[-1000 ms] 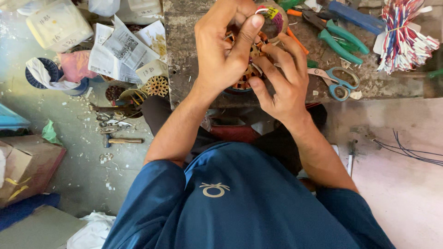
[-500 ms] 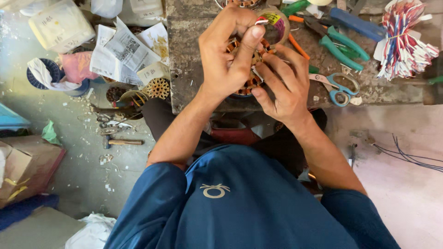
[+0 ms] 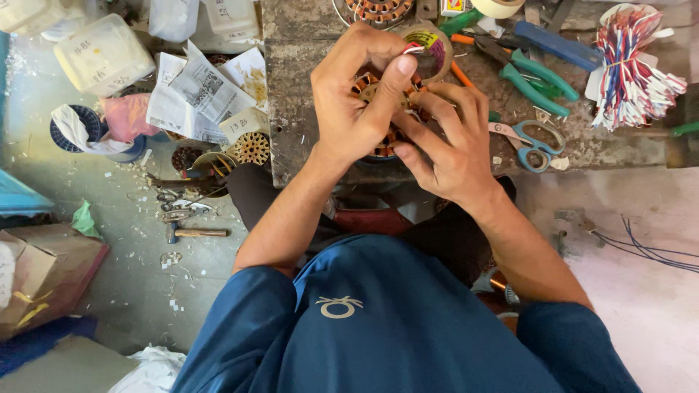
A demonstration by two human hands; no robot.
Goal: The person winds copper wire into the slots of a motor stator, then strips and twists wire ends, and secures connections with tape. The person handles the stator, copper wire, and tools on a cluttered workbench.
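Winding work on the stator: left hand pinches a wire, right hand grips the stator. Next needs steady tension.

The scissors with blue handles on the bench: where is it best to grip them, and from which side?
Probably grip the scissors by the blue handle loops, coming from above at the bench's front edge. They lie flat, loops facing the right hand, and the blades point toward that hand.
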